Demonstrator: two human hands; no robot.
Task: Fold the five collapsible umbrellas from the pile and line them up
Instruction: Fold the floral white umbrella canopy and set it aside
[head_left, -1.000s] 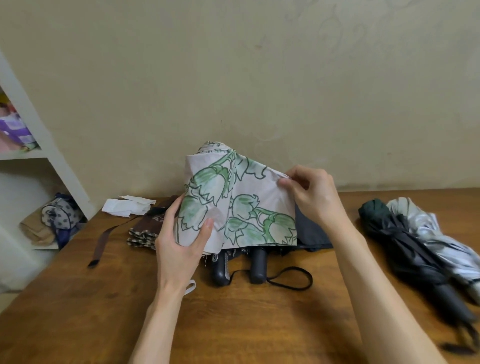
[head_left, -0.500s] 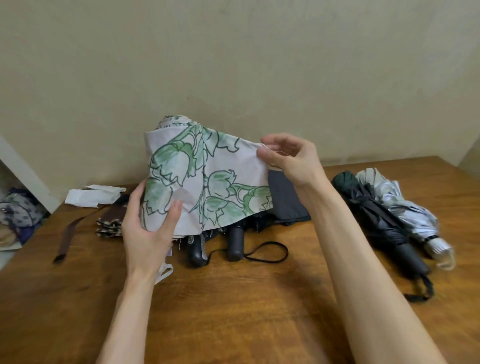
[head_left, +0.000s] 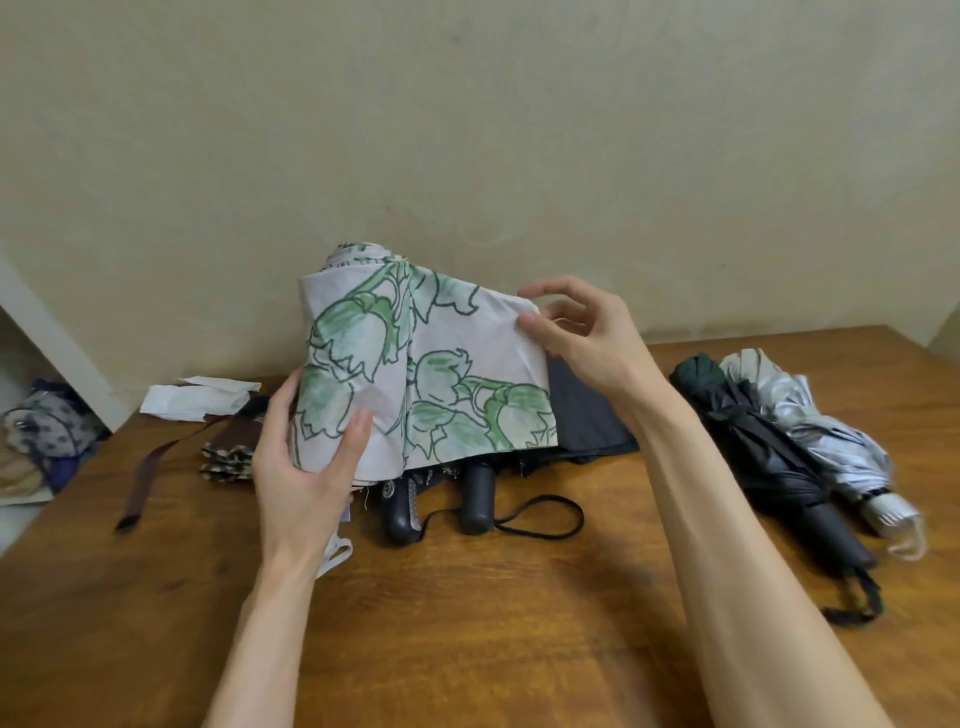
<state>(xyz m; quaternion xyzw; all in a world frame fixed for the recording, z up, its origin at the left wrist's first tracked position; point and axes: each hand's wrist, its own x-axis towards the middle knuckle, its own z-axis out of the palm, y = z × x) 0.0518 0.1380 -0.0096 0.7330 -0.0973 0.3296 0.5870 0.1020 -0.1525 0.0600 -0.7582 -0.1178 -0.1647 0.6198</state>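
Note:
I hold a white umbrella with green flower print (head_left: 415, 364) upright above the wooden table (head_left: 467, 613). My left hand (head_left: 301, 467) grips its rolled body near the lower end. My right hand (head_left: 582, 332) pinches the top corner of a loose canopy flap, stretched out to the right. Behind and below it lie two dark umbrellas, their black handles (head_left: 478, 493) pointing toward me. To the right, a folded black umbrella (head_left: 769, 447) and a silver one (head_left: 821, 436) lie side by side.
A brown patterned cloth and strap (head_left: 223, 447) and crumpled white paper (head_left: 197, 400) lie at the left rear. A white shelf post (head_left: 52, 332) and bags (head_left: 47, 431) stand beyond the table's left edge. The wall runs just behind the pile.
The view shifted, showing more of the table's right side. My right hand's fingers have loosened to a fingertip pinch on the flap's corner. My left hand keeps its grip.

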